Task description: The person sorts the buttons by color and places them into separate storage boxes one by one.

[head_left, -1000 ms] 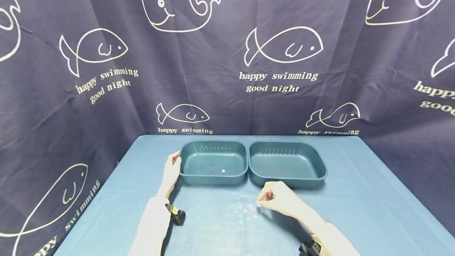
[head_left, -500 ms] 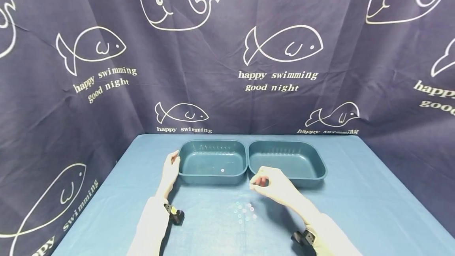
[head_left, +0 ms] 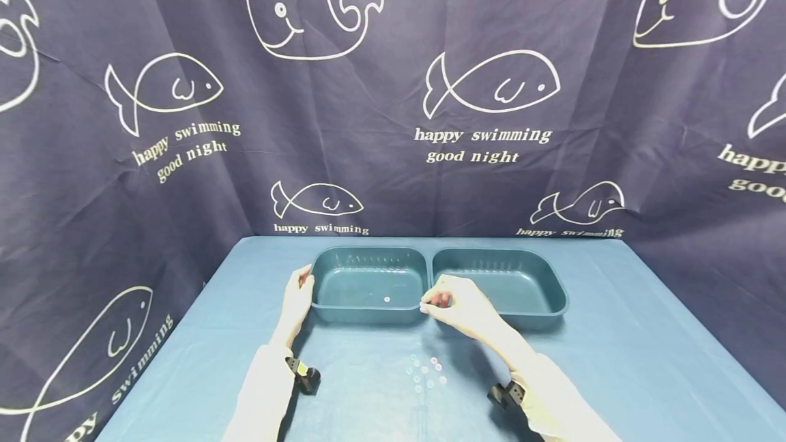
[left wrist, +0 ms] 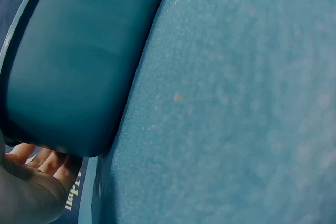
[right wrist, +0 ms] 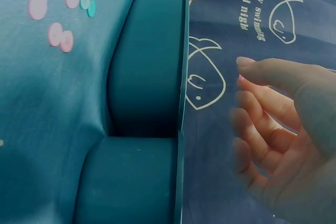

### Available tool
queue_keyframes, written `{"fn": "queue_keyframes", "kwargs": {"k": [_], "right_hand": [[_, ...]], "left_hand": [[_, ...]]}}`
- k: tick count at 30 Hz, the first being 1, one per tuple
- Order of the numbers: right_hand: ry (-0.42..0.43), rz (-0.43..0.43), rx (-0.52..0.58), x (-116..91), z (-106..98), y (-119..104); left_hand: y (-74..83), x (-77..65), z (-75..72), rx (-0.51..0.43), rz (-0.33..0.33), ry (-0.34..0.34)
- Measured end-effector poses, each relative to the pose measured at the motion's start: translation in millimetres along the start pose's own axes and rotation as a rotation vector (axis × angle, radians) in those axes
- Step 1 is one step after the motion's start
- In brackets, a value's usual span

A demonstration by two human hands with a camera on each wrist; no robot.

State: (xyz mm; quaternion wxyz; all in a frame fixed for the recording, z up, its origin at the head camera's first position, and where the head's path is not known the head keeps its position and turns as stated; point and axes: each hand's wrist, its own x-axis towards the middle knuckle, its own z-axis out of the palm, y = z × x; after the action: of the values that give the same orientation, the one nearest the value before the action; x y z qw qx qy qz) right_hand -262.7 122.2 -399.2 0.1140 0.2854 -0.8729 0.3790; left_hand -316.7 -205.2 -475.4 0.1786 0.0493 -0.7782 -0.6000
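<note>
Two teal rectangular bins stand side by side, the left bin (head_left: pixel 368 315) and the right bin (head_left: pixel 522 319). My left hand (head_left: pixel 298 297) holds the outer end of the left bin; in the left wrist view its fingers (left wrist: pixel 50 162) lie against that end. Above the touching rims of the bins, my right hand (head_left: pixel 463 307) pinches a small pink button (right wrist: pixel 241 78) between thumb and index finger, mostly hidden by the fingertips. One pale button (head_left: pixel 387 299) lies inside the left bin. Several pink and green buttons (head_left: pixel 424 370) lie loose on the table before the bins.
A blue cloth covers the table (head_left: pixel 362 387). Close behind it hangs a dark curtain (head_left: pixel 393 87) with white fish and whale drawings. Each wrist wears a small black camera, such as the left wrist camera (head_left: pixel 309 380).
My right hand has risen from the loose buttons and moved up and left to the bins' adjoining rims, with a button pinched. The left hand has stayed on the left bin.
</note>
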Motion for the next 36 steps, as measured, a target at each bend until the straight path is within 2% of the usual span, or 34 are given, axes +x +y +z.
{"fn": "queue_keyframes", "kwargs": {"k": [9,13,36], "right_hand": [[0.021,0.02,-0.023,20,7,-2],[0.02,0.041,0.002,26,12,-2],[0.02,0.034,0.006,45,33,1]], "left_hand": [[0.3,-0.4,1.4,-0.003,-0.015,-0.008],[0.0,-0.3,1.3,0.005,-0.014,0.001],[-1.1,-0.5,1.2,-0.004,-0.003,0.01]]}}
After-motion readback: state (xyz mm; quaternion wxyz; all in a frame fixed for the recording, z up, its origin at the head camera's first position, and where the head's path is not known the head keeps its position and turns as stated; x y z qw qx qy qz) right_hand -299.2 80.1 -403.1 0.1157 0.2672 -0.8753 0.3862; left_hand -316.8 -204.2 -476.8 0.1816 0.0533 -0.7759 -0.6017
